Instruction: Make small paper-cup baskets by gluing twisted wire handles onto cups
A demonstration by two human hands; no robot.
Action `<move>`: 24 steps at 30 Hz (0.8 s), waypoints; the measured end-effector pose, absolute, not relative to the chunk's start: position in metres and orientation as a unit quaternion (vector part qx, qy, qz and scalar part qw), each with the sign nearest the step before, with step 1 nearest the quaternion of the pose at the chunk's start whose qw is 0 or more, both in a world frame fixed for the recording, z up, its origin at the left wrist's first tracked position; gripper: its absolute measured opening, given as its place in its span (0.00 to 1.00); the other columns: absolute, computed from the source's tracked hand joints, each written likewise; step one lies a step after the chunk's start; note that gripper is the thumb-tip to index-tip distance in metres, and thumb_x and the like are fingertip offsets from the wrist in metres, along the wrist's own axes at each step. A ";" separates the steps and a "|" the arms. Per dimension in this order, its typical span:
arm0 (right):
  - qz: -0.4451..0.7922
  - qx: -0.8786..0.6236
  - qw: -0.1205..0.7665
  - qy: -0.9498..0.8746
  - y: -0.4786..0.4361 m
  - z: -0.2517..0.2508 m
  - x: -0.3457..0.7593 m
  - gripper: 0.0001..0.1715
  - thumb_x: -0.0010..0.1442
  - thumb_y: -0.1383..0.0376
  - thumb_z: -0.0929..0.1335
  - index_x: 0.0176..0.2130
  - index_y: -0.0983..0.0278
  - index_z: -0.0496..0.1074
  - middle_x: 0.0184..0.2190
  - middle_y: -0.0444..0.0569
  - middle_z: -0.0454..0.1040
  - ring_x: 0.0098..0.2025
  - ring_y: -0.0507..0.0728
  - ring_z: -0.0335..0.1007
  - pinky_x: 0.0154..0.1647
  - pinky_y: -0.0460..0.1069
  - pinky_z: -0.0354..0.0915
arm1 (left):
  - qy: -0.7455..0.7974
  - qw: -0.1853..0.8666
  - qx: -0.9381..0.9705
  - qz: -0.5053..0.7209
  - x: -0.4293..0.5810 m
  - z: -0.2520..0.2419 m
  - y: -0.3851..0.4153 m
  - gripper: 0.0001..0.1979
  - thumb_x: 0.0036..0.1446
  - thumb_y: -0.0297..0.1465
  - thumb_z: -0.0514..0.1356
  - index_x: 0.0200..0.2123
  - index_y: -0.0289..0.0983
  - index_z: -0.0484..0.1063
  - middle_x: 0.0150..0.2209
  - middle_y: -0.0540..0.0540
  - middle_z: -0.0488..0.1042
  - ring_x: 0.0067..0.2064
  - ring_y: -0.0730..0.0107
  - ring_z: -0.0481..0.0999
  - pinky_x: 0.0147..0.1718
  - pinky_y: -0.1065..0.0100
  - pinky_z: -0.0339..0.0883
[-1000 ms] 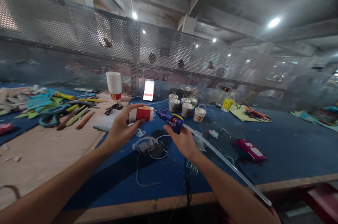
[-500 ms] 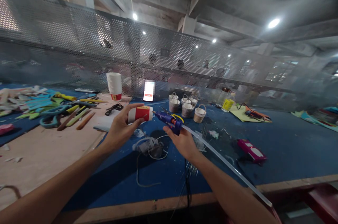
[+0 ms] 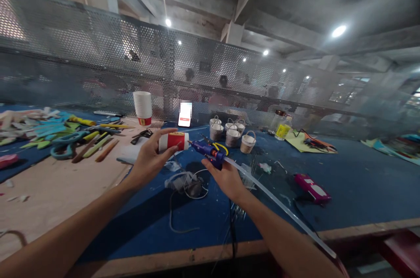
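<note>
My left hand [image 3: 151, 154] is closed around a red and white paper cup [image 3: 176, 141], held on its side above the table. In my right hand [image 3: 227, 176] is a blue hot glue gun [image 3: 206, 150], its nozzle pointing left at the right end of the cup; whether the tip touches the cup I cannot tell. A long translucent glue stick [image 3: 278, 201] runs out of the back of the gun toward the lower right. Several small grey-white buckets with handles [image 3: 232, 136] stand behind the gun, near yellow-handled pliers [image 3: 220, 148].
At the back left stands a stack of paper cups [image 3: 142, 105], beside a lit phone [image 3: 185, 114]. Blue scissors [image 3: 67, 143] and craft scraps [image 3: 49, 127] lie on the left. A magenta device [image 3: 312, 188] and a yellow-labelled bottle [image 3: 282, 129] are on the right. Thin wires [image 3: 239, 209] lie near my right wrist.
The glue gun and my right hand have shifted very slightly left. My left hand and the cup have hardly moved.
</note>
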State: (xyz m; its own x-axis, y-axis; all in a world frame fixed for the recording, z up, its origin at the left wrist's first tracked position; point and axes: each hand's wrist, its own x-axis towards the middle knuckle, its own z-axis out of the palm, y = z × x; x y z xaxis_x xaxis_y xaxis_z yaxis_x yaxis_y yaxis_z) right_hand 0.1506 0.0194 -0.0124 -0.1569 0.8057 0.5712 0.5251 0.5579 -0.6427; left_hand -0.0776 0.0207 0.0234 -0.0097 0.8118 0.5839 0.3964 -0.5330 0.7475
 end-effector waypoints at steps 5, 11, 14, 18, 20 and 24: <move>0.142 -0.455 0.463 -0.747 0.017 -0.012 0.150 0.19 0.61 0.52 0.69 0.42 0.63 0.78 0.38 0.51 0.81 0.45 0.63 0.77 0.50 0.56 0.69 | 0.443 0.183 0.674 0.562 -0.079 0.023 0.022 0.23 0.56 0.39 0.62 0.54 0.37 0.68 0.47 0.42 0.75 0.41 0.58 0.77 0.36 0.61 0.71; 0.143 -0.442 0.467 -0.753 0.017 -0.013 0.149 0.18 0.61 0.52 0.69 0.40 0.62 0.79 0.36 0.50 0.81 0.42 0.62 0.77 0.47 0.54 0.70 | 0.451 0.181 0.667 0.565 -0.081 0.022 0.025 0.24 0.56 0.40 0.63 0.54 0.38 0.69 0.46 0.42 0.75 0.43 0.57 0.77 0.36 0.62 0.70; 0.131 -0.447 0.459 -0.757 0.018 -0.014 0.149 0.18 0.61 0.52 0.69 0.41 0.62 0.78 0.37 0.51 0.81 0.43 0.63 0.77 0.48 0.55 0.69 | 0.453 0.196 0.658 0.569 -0.082 0.022 0.025 0.25 0.55 0.39 0.64 0.55 0.38 0.69 0.44 0.43 0.77 0.41 0.58 0.77 0.35 0.63 0.69; 0.126 -0.455 0.448 -0.759 0.019 -0.017 0.149 0.21 0.60 0.51 0.69 0.45 0.63 0.77 0.39 0.53 0.81 0.45 0.64 0.76 0.50 0.57 0.69 | 0.440 0.235 0.631 0.595 -0.083 0.021 0.027 0.26 0.53 0.38 0.65 0.55 0.38 0.70 0.44 0.43 0.77 0.42 0.58 0.76 0.37 0.63 0.69; 0.131 -0.454 0.445 -0.761 0.020 -0.019 0.149 0.21 0.60 0.51 0.68 0.46 0.63 0.77 0.40 0.53 0.80 0.45 0.64 0.76 0.50 0.57 0.68 | 0.425 0.265 0.611 0.613 -0.083 0.019 0.029 0.26 0.52 0.37 0.67 0.54 0.39 0.70 0.46 0.44 0.76 0.43 0.59 0.76 0.39 0.63 0.69; 0.154 -0.458 0.444 -0.755 0.019 -0.020 0.149 0.21 0.59 0.50 0.69 0.45 0.61 0.76 0.41 0.52 0.80 0.46 0.64 0.74 0.50 0.57 0.67 | 0.380 0.360 0.551 0.650 -0.084 0.017 0.034 0.28 0.49 0.34 0.69 0.54 0.38 0.71 0.45 0.44 0.76 0.41 0.64 0.75 0.38 0.66 0.69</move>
State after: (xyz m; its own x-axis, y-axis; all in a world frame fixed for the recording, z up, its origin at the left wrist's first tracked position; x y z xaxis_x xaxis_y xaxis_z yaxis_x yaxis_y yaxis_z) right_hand 0.1490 0.0191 -0.0197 -0.1866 0.8271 0.5301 0.5542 0.5342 -0.6383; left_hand -0.0839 0.0338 0.0168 -0.1337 0.8864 0.4433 -0.0486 -0.4526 0.8904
